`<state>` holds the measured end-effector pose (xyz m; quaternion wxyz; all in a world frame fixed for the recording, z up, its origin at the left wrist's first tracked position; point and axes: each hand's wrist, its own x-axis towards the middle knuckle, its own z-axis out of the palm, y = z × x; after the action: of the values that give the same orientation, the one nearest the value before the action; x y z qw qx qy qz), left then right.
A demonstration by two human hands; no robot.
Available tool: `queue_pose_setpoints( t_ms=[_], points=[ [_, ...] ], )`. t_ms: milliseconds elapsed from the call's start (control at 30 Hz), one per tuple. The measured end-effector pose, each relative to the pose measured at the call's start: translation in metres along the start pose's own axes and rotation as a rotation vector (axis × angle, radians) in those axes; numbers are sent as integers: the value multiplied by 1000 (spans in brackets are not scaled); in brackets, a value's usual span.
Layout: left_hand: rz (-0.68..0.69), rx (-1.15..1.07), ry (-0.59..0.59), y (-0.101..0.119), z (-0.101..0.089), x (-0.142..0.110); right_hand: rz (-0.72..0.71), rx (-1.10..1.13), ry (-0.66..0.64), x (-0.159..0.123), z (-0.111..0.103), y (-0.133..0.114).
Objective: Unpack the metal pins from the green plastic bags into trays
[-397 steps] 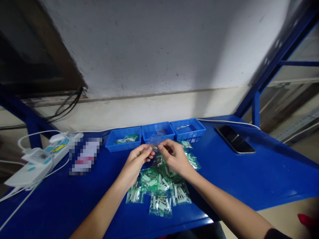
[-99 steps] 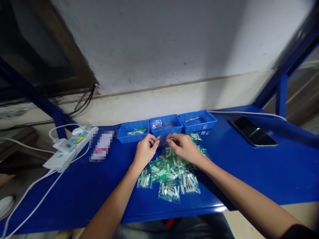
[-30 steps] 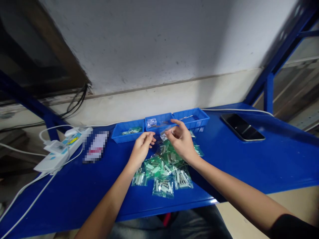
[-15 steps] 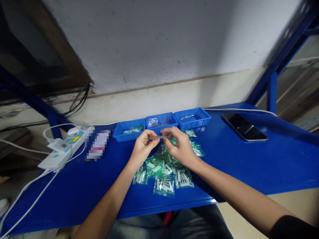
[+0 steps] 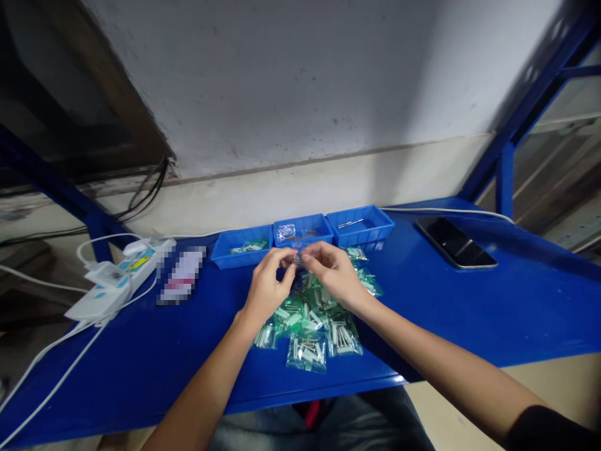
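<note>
My left hand [image 5: 268, 282] and my right hand [image 5: 337, 274] meet above the pile, thumbs and fingers pinched. Between their fingertips is a small clear plastic bag [image 5: 297, 257], held from both sides. Its contents are mostly hidden by the fingers, though something shiny shows. Underneath lie several filled plastic bags [image 5: 306, 352] with a green tint, each with white plugs and metal screws inside. Part of this pile is covered by my right hand.
Three blue bins stand behind the hands: a left bin [image 5: 220, 257] with green and white pieces, a middle bin [image 5: 323, 224] with bags and metal pieces, and a right bin [image 5: 382, 227] with a few screws. A phone [image 5: 455, 243] lies right; a power strip [image 5: 94, 304] with cables lies left.
My fingers have shifted around the small bag, and its flat, pale edge is less visible. The right fingers are more curled in. The whole view has moved slightly.
</note>
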<state>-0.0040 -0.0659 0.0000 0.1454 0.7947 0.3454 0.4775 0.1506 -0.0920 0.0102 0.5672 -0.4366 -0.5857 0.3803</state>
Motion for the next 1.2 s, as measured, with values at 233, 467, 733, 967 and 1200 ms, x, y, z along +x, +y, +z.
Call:
queue_pose_setpoints(
  t_ms=[233, 467, 733, 967, 1200],
  points=[
    [-330, -389, -92, 2, -1, 3, -282, -335, 47, -2, -5, -2],
    [-322, -370, -127, -3, -6, 5, -384, -459, -50, -4, -3, -1],
    [-214, 32, -106, -21, -8, 5, -597, -725, 421, 16, -38, -18],
    [-160, 267, -345, -39, -4, -2, -748, -759, 761, 41, -64, -6],
    [-220, 272, -269, -38, -3, -2, -427, -975, 232, 35, -39, 12]
  ],
)
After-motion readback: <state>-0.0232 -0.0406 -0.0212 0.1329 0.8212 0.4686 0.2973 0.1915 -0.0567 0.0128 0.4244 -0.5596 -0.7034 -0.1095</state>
